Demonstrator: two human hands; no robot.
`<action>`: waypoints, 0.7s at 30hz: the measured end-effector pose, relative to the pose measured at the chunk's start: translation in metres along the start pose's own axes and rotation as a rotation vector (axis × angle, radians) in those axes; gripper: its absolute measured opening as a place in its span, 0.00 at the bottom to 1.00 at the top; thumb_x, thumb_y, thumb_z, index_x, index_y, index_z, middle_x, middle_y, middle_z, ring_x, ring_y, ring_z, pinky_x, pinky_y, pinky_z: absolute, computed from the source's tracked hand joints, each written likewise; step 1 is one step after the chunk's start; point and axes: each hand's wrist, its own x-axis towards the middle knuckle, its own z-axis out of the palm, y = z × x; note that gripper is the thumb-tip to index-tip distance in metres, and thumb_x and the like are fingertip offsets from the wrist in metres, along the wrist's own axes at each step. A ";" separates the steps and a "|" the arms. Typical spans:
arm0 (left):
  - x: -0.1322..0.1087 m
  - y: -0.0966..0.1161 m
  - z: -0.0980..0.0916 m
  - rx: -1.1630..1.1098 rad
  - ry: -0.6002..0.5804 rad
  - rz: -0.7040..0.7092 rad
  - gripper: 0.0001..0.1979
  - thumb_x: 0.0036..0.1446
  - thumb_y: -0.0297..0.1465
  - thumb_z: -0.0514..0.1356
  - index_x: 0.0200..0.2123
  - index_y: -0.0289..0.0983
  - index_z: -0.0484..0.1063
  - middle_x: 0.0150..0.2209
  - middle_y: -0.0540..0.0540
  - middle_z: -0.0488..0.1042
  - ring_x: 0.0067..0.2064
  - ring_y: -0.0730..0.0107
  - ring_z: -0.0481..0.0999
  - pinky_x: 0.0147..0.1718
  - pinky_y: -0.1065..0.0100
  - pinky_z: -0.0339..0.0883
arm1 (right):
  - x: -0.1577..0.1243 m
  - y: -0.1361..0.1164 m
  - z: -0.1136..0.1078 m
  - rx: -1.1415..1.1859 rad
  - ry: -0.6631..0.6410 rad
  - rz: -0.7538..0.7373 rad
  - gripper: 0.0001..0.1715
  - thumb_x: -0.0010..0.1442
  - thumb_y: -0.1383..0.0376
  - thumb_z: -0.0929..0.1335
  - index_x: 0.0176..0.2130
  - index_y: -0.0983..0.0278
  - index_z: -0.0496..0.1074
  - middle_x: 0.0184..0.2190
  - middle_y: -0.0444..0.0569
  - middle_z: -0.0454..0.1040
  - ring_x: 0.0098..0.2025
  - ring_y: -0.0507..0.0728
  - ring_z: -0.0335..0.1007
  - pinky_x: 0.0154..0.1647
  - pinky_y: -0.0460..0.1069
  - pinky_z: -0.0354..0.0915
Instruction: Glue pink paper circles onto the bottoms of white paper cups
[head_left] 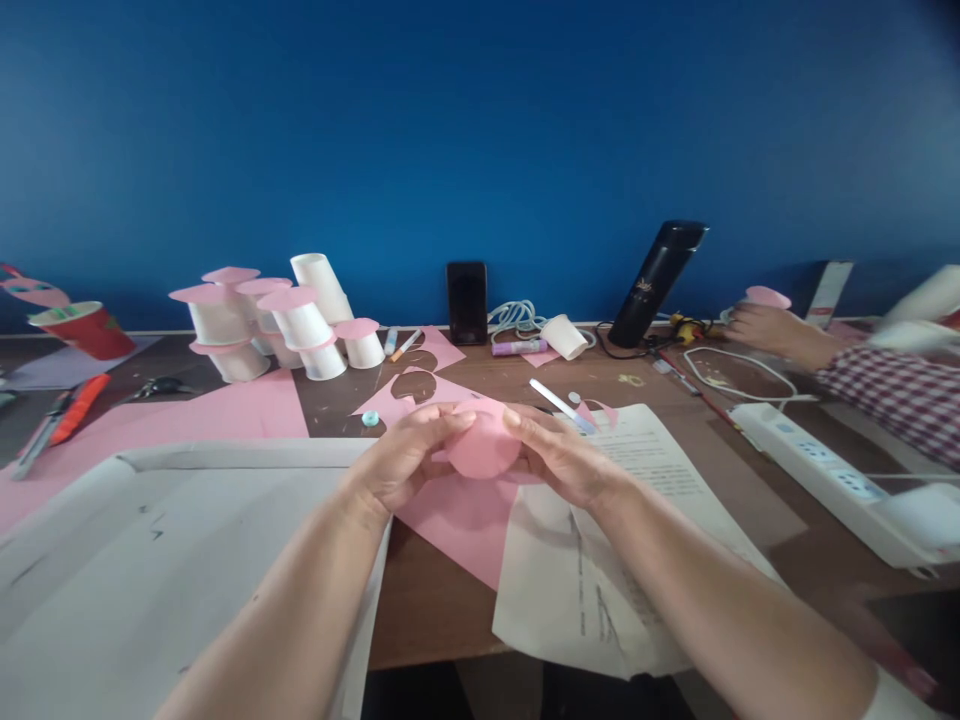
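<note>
Both my hands hold a round pink paper disc [484,447] above the middle of the table. My left hand [411,450] pinches its left edge, thumb on top. On the opposite edge, my right hand [559,450] grips it the same way. Beneath lies a pink paper sheet [457,530], partly under a printed white sheet [547,590]. Behind my hands is pink paper with round holes cut in it [450,385]. A white marker [551,397] lies just past my right hand, and a small teal ring [370,418] is left of my left hand.
Stacked paper cups [232,362] with pink discs stand at the back left, near a red cup [86,335]. A phone [466,303] and black flask [656,285] lean against the wall. A power strip [825,470] lies right, near another person's hand [780,330] with a pink disc.
</note>
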 end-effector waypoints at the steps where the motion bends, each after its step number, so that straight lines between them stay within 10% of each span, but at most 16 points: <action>1: 0.000 0.001 -0.001 -0.021 0.014 0.008 0.20 0.52 0.40 0.64 0.46 0.39 0.73 0.46 0.41 0.75 0.49 0.56 0.72 0.42 0.62 0.68 | 0.000 -0.001 0.000 0.046 -0.023 0.016 0.29 0.57 0.50 0.68 0.56 0.54 0.68 0.50 0.51 0.73 0.49 0.61 0.70 0.46 0.57 0.70; 21: -0.001 0.002 -0.001 -0.046 0.098 -0.011 0.20 0.49 0.43 0.65 0.44 0.40 0.75 0.48 0.42 0.73 0.51 0.56 0.71 0.46 0.58 0.68 | 0.000 -0.008 0.009 0.075 -0.045 -0.051 0.22 0.57 0.59 0.70 0.51 0.60 0.73 0.42 0.49 0.77 0.43 0.57 0.74 0.49 0.54 0.68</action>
